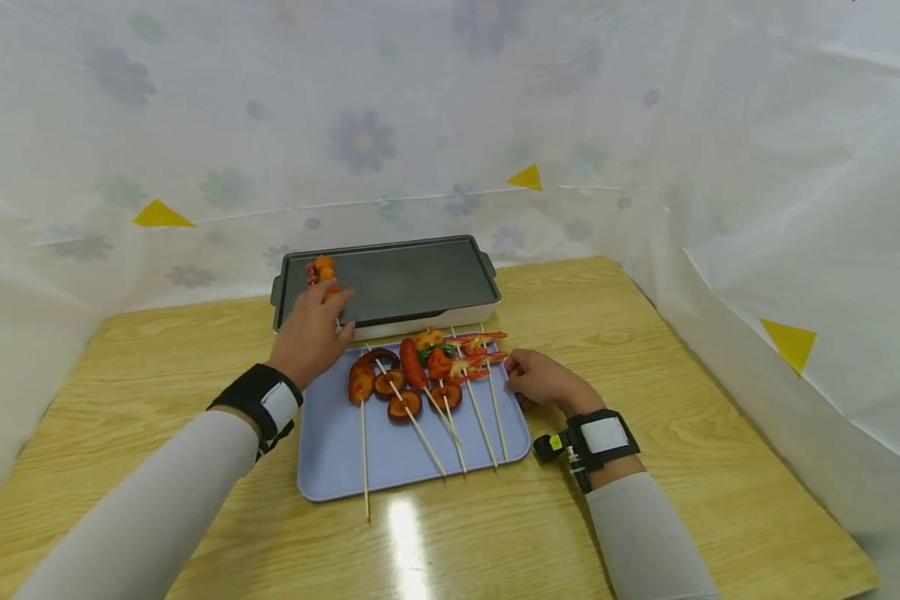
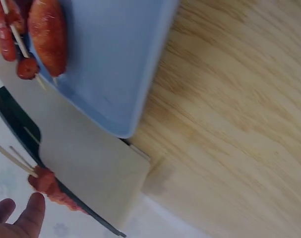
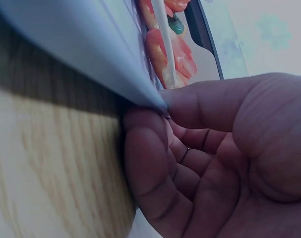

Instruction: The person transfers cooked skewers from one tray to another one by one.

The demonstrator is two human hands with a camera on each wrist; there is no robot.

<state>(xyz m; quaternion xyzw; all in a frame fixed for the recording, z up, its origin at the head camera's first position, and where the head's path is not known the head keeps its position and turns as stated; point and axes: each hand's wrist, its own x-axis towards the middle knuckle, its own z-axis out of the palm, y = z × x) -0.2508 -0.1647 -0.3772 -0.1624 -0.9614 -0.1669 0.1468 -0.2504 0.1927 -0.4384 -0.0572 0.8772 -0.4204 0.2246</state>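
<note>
My left hand (image 1: 315,329) is over the left end of the dark griddle (image 1: 412,279), fingers spread, beside skewers of orange balls (image 1: 326,268) and a reddish food piece (image 1: 312,273). In the left wrist view its fingertips (image 2: 33,213) appear near a red skewered piece (image 2: 46,183) and two thin sticks. My right hand (image 1: 543,381) pinches the right rim of the blue tray (image 1: 330,458) between thumb and curled fingers, as the right wrist view shows. On that tray lie a sausage skewer (image 1: 412,364), mushroom skewers (image 1: 405,406), shrimp skewers (image 1: 474,365) and a brown drumstick-like piece (image 1: 361,379).
The tray sits on a wooden table (image 1: 645,375), right in front of the griddle's pale base (image 1: 450,318). One stick (image 1: 367,500) juts past the tray's front edge. Whitish flowered sheeting (image 1: 420,142) with yellow triangles (image 1: 789,343) encloses the table's back and sides.
</note>
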